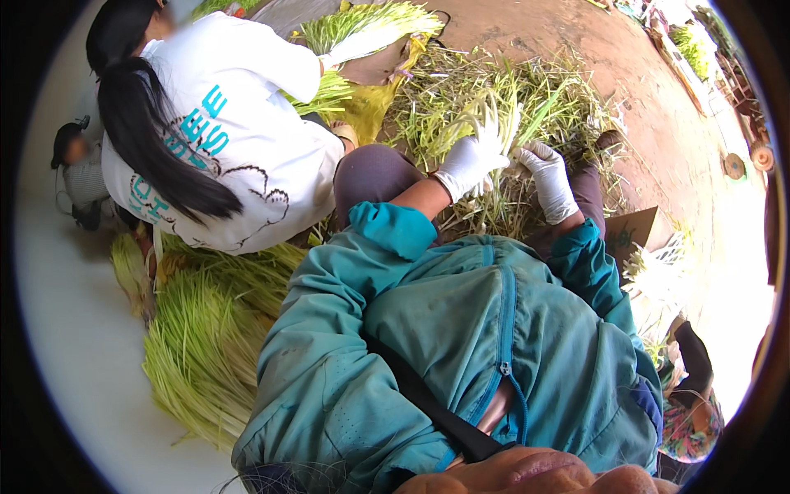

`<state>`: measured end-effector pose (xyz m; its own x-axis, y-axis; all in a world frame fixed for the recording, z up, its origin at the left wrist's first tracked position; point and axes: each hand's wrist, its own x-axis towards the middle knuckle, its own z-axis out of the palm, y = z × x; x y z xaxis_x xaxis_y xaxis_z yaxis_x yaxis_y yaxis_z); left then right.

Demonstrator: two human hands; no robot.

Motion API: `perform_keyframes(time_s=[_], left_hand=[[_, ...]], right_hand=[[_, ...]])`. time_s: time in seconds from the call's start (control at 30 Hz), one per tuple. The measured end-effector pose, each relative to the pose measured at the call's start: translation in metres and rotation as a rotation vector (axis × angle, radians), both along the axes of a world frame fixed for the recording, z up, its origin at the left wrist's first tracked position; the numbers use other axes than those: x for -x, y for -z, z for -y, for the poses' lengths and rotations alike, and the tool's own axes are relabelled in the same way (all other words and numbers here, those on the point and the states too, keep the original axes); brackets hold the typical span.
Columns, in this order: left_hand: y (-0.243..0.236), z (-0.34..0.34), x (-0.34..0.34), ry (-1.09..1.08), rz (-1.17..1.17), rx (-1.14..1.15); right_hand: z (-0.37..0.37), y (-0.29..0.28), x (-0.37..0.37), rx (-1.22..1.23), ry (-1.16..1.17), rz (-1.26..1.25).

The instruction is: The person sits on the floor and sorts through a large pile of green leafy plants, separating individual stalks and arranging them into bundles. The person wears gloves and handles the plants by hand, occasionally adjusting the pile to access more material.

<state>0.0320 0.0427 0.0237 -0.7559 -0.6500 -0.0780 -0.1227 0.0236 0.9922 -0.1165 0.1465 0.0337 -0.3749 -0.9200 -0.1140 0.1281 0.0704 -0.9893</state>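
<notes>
My left hand (473,162), in a white glove, is closed around a small bunch of long leafy stalks (512,123), pale at one end and green at the other. Just to its right, my right hand (548,177), gloved in white too, has its fingers curled and pressed together beside the bunch. What the right fingers pinch is too small to make out. Both hands are above my knees, in front of a heap of loose green and straw-coloured leaf scraps (568,95).
A person in a white shirt (230,123) sits close on my left, near a bunch of green stalks (370,33). A large pile of long green stalks (206,346) lies at my left side. On the right are a cardboard piece (632,233) and pale stalks (658,272).
</notes>
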Motion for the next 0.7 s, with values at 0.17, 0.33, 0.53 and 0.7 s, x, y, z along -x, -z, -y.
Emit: perform_keyframes(time_s=[0.17, 0.33, 0.53, 0.7], left_hand=[[-0.008, 0.001, -0.005, -0.011, 0.038, -0.108], [-0.038, 0.009, -0.021, -0.083, -0.242, -0.317], [-0.033, 0.016, -0.026, -0.19, -0.355, -0.491], [-0.023, 0.019, -0.031, -0.069, -0.253, -0.432]], right_hand=[[-0.013, 0.057, 0.011, -0.165, 0.202, 0.136], [-0.061, 0.168, 0.055, -0.583, -0.165, -1.212], [-0.057, 0.146, 0.039, -0.698, -0.369, -1.281], [-0.036, 0.05, -0.008, -0.167, -0.446, -0.09]])
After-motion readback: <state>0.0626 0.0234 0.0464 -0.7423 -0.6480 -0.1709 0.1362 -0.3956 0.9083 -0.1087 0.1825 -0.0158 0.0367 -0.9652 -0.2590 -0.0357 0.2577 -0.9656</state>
